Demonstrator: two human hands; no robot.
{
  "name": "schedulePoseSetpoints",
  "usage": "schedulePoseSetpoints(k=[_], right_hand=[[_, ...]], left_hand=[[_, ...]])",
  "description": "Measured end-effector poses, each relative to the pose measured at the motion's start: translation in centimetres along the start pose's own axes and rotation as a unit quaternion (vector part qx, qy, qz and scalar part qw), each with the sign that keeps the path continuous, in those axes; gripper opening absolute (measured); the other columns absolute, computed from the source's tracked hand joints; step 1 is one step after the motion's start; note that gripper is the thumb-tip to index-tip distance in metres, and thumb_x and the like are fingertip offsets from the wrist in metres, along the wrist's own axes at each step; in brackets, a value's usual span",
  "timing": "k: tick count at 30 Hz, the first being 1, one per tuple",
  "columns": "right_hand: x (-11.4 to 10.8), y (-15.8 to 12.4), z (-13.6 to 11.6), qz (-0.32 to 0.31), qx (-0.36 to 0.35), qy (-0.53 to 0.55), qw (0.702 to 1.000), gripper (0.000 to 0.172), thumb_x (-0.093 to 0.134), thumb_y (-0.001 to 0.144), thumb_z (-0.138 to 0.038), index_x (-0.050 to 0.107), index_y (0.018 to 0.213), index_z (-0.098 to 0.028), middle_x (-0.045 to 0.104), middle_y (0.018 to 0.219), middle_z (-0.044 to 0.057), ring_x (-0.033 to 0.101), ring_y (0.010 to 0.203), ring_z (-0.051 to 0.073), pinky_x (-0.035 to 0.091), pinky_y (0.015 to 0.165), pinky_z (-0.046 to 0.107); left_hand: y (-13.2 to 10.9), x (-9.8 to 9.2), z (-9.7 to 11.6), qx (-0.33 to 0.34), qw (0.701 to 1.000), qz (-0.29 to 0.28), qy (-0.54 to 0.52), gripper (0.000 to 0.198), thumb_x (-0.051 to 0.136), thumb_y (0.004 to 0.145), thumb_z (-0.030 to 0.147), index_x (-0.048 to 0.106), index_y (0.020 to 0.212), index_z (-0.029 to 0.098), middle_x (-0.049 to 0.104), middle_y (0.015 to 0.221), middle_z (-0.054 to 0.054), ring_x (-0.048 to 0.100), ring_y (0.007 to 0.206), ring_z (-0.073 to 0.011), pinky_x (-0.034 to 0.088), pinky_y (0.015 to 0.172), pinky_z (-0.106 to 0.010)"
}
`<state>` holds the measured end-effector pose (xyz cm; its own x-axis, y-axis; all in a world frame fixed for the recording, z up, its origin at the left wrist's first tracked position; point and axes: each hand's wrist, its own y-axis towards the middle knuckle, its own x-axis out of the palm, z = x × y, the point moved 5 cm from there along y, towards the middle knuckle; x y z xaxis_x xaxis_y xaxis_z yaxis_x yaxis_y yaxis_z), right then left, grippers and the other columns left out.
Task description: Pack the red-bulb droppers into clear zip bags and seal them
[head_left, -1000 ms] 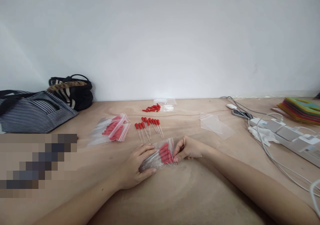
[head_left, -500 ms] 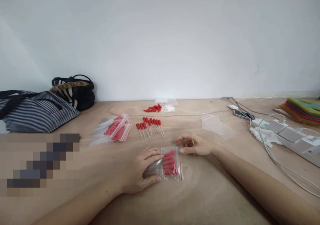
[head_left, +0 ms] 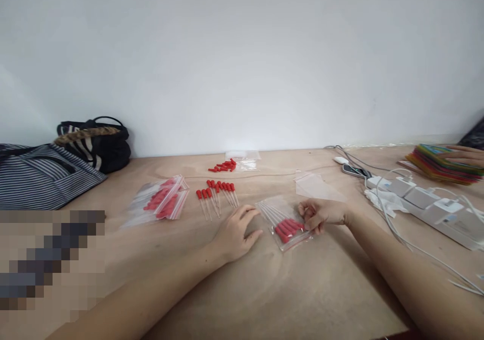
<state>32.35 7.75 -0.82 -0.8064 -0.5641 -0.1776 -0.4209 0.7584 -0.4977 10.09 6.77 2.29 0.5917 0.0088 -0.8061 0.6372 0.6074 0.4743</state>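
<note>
My right hand point(head_left: 321, 215) pinches the right edge of a clear zip bag point(head_left: 278, 208) close to its seal. Inside the bag lie several droppers with red rubber bulbs point(head_left: 288, 228), their thin tubes pointing away from me. My left hand point(head_left: 239, 235) rests on the table left of the bag, fingers apart, holding nothing. Just beyond its fingertips are several loose red-bulbed droppers point(head_left: 216, 194). Flat clear bags point(head_left: 315, 186) lie past my right hand.
Filled zip bags point(head_left: 161, 200) overlap at left. Loose red bulbs point(head_left: 224, 166) and clear tubes point(head_left: 247, 165) sit near the wall. At right are a power strip with white chargers point(head_left: 423, 199) and cables, plus coloured sheets point(head_left: 438, 166) under another person's hand point(head_left: 467, 154). Bags point(head_left: 49, 173) stand left.
The dropper bag has moved right and turned, its seal now facing me. My right hand has closed on its edge; my left hand has let go. Another person's hand has appeared on the coloured stack.
</note>
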Motion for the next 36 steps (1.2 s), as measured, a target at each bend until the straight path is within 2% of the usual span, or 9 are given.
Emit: schedulePoseSetpoints(k=[3,5,10,14,19,22,24,31,36], right_hand=[[0.7,1.3,-0.2,0.093,-0.021,0.066,0.993,0.039,0.07,0.054,-0.019,0.037,0.074,-0.019,0.056,0.051,-0.006,0.058,0.046,0.009,0.043,0.04,0.015],[1.7,2.2,-0.7,0.13,-0.05,0.071,0.988,0.035,0.069,0.059,-0.024,0.038,0.074,-0.019,0.056,0.051,-0.005,0.058,0.048,0.009,0.045,0.045,0.017],[3.1,2.1,-2.6,0.182,-0.177,-0.053,0.966,0.035,0.065,0.064,-0.044,0.044,0.074,-0.018,0.047,0.051,-0.007,0.045,0.042,0.006,0.036,0.04,0.018],[3.6,1.2,-3.2,0.197,-0.243,-0.149,0.938,0.04,0.072,0.055,-0.041,0.05,0.079,-0.018,0.046,0.06,-0.006,0.04,0.047,0.005,0.032,0.042,0.018],[4.1,1.0,-3.6,0.247,-0.267,-0.234,0.902,0.029,0.064,0.064,-0.034,0.052,0.084,-0.018,0.047,0.061,-0.005,0.042,0.048,0.007,0.033,0.044,0.019],[4.2,0.8,-3.9,0.259,-0.284,-0.274,0.882,0.025,0.058,0.068,-0.025,0.052,0.091,-0.018,0.052,0.069,-0.002,0.045,0.05,0.007,0.037,0.048,0.02],[4.3,0.6,-4.0,0.26,-0.299,-0.294,0.87,0.029,0.057,0.068,-0.024,0.052,0.096,-0.019,0.053,0.078,0.0,0.046,0.052,0.007,0.039,0.05,0.021],[4.5,1.0,-4.0,0.278,-0.303,-0.305,0.859,0.02,0.052,0.075,-0.026,0.058,0.092,-0.018,0.056,0.067,0.001,0.047,0.051,0.009,0.038,0.05,0.021],[4.7,1.1,-4.2,0.284,-0.326,-0.318,0.844,0.018,0.047,0.079,-0.026,0.062,0.087,-0.018,0.059,0.07,0.003,0.05,0.057,0.011,0.038,0.054,0.022]], left_hand=[[-0.4,-0.5,-0.2,-0.016,1.0,0.015,-0.002,0.02,0.058,0.076,0.032,0.049,0.089,0.019,0.053,0.087,-0.004,0.054,0.082,-0.019,0.045,0.073,-0.031],[-0.5,-0.8,-0.2,-0.023,1.0,0.013,0.016,0.027,0.061,0.072,0.04,0.047,0.078,0.018,0.051,0.078,-0.001,0.053,0.072,-0.0177,0.044,0.065,-0.029],[-0.4,-0.9,-0.5,-0.032,0.997,0.016,0.069,0.025,0.059,0.073,0.038,0.044,0.076,0.018,0.051,0.074,-0.001,0.052,0.067,-0.0168,0.042,0.059,-0.027],[-0.2,-0.5,-0.6,-0.006,0.996,0.014,0.092,0.014,0.054,0.077,0.028,0.047,0.082,0.018,0.055,0.077,-0.003,0.054,0.07,-0.0175,0.043,0.062,-0.027],[0.2,-0.4,-0.5,0.017,0.993,0.003,0.113,0.012,0.054,0.076,0.029,0.051,0.079,0.017,0.057,0.072,-0.003,0.055,0.068,-0.0192,0.044,0.062,-0.029],[0.4,-0.4,-0.4,0.026,0.991,-0.001,0.132,0.004,0.048,0.075,0.017,0.052,0.076,0.017,0.058,0.068,-0.003,0.056,0.064,-0.0178,0.044,0.061,-0.028],[0.5,-0.3,-0.4,0.029,0.989,-0.003,0.144,0.009,0.046,0.073,0.011,0.052,0.075,0.017,0.058,0.066,-0.002,0.056,0.063,-0.0169,0.044,0.06,-0.027],[0.7,-0.2,-0.4,0.023,0.981,-0.002,0.193,0.005,0.049,0.076,0.02,0.052,0.075,0.016,0.058,0.063,-0.003,0.057,0.061,-0.0195,0.046,0.057,-0.029],[1.4,0.5,-0.2,0.029,0.973,-0.025,0.229,0.008,0.046,0.076,0.012,0.052,0.072,0.015,0.058,0.062,-0.005,0.058,0.062,-0.0216,0.046,0.057,-0.03]])
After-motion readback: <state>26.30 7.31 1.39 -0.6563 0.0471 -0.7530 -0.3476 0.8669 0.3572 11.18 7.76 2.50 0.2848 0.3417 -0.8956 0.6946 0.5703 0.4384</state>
